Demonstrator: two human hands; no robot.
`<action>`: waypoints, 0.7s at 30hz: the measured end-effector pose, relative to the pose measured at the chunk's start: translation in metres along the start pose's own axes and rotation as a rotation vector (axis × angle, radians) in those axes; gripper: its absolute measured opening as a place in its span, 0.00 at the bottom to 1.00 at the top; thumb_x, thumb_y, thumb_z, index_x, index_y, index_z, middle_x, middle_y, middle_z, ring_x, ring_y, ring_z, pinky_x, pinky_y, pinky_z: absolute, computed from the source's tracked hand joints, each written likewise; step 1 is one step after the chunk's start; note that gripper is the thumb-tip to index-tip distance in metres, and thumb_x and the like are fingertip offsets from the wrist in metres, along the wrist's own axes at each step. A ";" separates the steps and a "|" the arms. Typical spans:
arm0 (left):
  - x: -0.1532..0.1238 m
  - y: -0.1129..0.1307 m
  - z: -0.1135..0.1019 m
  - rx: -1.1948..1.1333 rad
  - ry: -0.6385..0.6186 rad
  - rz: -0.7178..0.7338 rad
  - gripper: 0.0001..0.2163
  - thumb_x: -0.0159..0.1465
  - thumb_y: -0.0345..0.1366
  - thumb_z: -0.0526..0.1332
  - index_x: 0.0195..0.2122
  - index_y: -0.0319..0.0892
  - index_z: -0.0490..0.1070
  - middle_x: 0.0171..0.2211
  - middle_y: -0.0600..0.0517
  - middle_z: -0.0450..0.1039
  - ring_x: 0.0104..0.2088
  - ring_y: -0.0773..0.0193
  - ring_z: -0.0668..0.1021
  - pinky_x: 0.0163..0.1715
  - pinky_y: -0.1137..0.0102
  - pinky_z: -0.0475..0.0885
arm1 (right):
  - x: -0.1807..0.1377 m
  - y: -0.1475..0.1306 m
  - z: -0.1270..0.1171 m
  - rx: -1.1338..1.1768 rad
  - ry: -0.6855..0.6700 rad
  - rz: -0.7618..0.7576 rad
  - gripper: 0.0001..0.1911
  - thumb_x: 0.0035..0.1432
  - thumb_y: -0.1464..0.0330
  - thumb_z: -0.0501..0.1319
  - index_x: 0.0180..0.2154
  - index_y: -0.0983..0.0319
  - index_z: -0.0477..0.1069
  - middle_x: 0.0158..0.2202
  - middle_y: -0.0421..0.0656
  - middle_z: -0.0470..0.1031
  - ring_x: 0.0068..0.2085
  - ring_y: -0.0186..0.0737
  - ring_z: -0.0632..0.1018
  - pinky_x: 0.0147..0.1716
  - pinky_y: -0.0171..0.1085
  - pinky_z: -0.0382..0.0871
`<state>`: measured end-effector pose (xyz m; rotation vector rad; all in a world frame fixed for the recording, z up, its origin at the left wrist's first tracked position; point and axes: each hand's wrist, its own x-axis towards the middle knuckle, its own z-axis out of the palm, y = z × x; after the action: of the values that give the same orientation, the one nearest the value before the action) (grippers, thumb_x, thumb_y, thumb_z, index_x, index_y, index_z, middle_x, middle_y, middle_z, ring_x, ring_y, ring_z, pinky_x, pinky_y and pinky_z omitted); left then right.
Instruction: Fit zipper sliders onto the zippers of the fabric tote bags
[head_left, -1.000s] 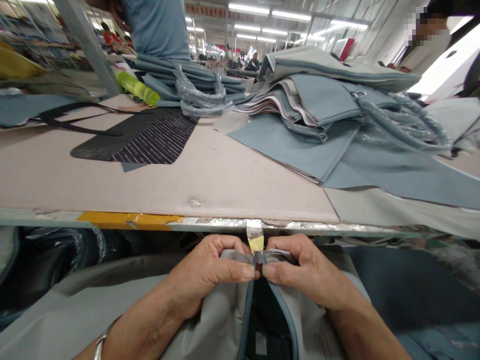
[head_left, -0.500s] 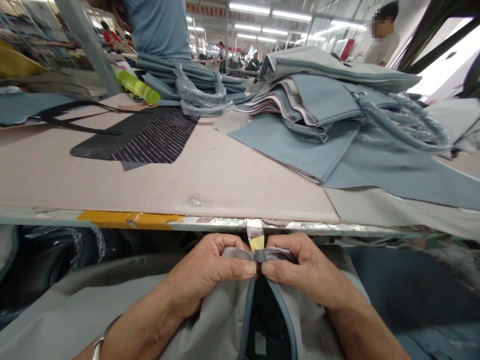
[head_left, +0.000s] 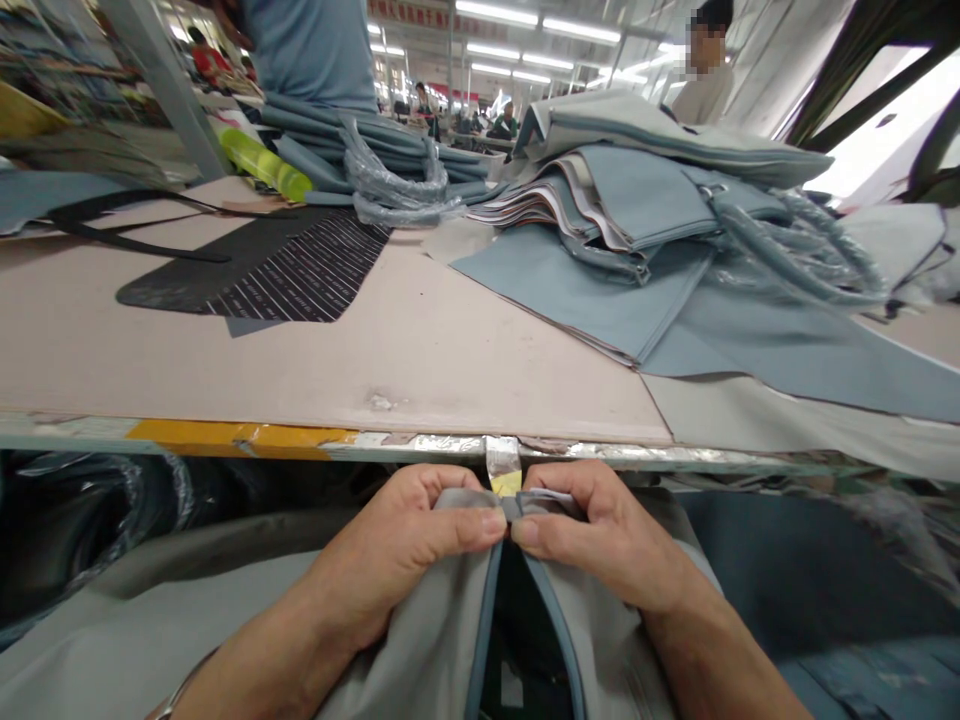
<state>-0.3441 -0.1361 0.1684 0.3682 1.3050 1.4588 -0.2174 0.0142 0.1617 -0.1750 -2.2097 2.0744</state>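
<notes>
The soft grey fabric piece with a blue-edged slit (head_left: 439, 620) spreads beneath both hands, on the near side of the pale pinkish tabletop (head_left: 450, 370). Its slit runs near to far; at the far end, the left hand (head_left: 420, 535) pinches the left side, the right hand (head_left: 600, 530) the right, equally close.

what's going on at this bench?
A person's left hand and right hand pinch the grey fabric near the top of its blue-edged opening, thumbs close together. Below the thumbs, the edges spread apart around a dark gap. The hands are just below the front edge of the table, by a strip of tape. Blue material is piled on the table's right side.
</notes>
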 end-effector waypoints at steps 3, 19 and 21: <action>-0.001 -0.001 -0.001 0.045 0.002 0.030 0.19 0.44 0.44 0.77 0.26 0.38 0.70 0.22 0.55 0.71 0.22 0.70 0.70 0.26 0.76 0.64 | 0.000 0.000 0.001 -0.003 0.018 -0.005 0.18 0.56 0.60 0.66 0.24 0.64 0.62 0.21 0.34 0.54 0.24 0.27 0.53 0.21 0.30 0.47; 0.000 0.000 -0.004 0.269 0.006 0.122 0.17 0.51 0.45 0.73 0.30 0.38 0.70 0.28 0.52 0.75 0.29 0.66 0.72 0.32 0.72 0.64 | 0.001 0.001 -0.001 -0.001 0.035 -0.058 0.22 0.58 0.56 0.67 0.25 0.65 0.65 0.21 0.34 0.56 0.24 0.27 0.54 0.22 0.30 0.48; 0.000 0.001 -0.005 0.246 0.015 0.088 0.18 0.50 0.45 0.74 0.30 0.39 0.70 0.27 0.52 0.74 0.28 0.65 0.72 0.31 0.71 0.64 | 0.001 0.002 -0.001 -0.008 0.044 -0.075 0.21 0.58 0.56 0.66 0.25 0.65 0.65 0.22 0.34 0.55 0.24 0.27 0.54 0.23 0.30 0.48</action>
<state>-0.3482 -0.1384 0.1680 0.5831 1.5009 1.3780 -0.2187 0.0157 0.1601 -0.1354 -2.1651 2.0037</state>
